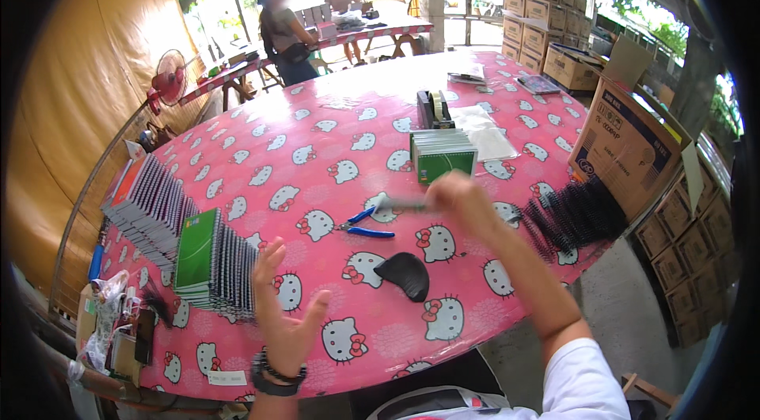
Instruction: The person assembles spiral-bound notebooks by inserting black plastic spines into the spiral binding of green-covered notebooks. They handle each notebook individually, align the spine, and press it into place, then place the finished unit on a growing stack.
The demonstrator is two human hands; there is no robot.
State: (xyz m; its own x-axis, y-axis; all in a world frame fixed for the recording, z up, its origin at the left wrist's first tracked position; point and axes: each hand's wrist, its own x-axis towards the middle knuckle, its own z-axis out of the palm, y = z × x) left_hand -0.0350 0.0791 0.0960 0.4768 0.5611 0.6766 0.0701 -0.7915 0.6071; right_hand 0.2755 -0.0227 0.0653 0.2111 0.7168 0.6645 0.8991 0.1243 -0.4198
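Observation:
My right hand (461,200) is closed and smeared by motion above the middle of the table. A thin grey-green thing (404,205) sticks out leftward from its fingers, too blurred to name. Just behind that hand stands a row of green notebooks (445,167). Blue-handled pliers (366,225) lie on the table to its left. Raised near the front edge, my left hand (286,317) holds nothing, with thumb and fingers apart. Close by on its left is a pile of green spiral notebooks (198,250). A black curved pad (405,273) lies between my two arms.
Black spiral binding coils (574,218) lie at the right edge beside an open carton (629,143). A tape dispenser (434,110) and clear plastic sheets (484,133) sit farther back. More spiral notebooks (146,202) stand at left. Two people (285,36) are at a far table.

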